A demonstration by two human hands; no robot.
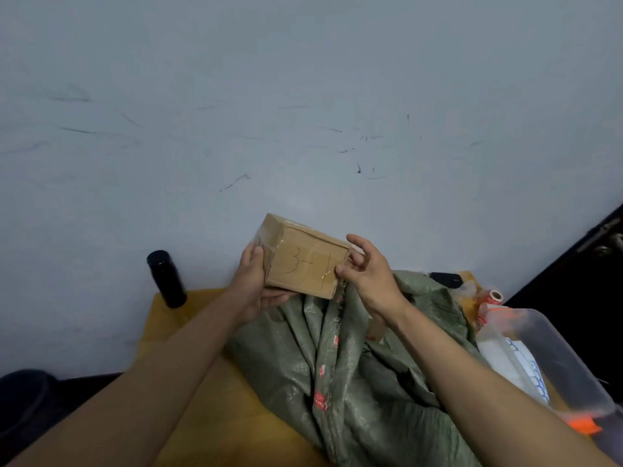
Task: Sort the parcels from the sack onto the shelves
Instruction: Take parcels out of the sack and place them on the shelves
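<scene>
A brown cardboard parcel (305, 259), taped and marked "3-1" in pen, is held up in front of the wall above the sack. My left hand (253, 281) grips its left end from below and the side. My right hand (365, 267) is at its right end, thumb touching the lower right corner, the other fingers spread and loosely curled. The green woven sack (350, 372) lies crumpled on the yellow table (215, 399) beneath the parcel. Its contents are hidden.
A black cylindrical bottle (166, 278) stands at the table's back left by the scuffed white wall (303, 112). A clear plastic bin (546, 352) with bags and a tape roll (493, 295) sits on the right. Dark furniture (580, 264) rises at far right.
</scene>
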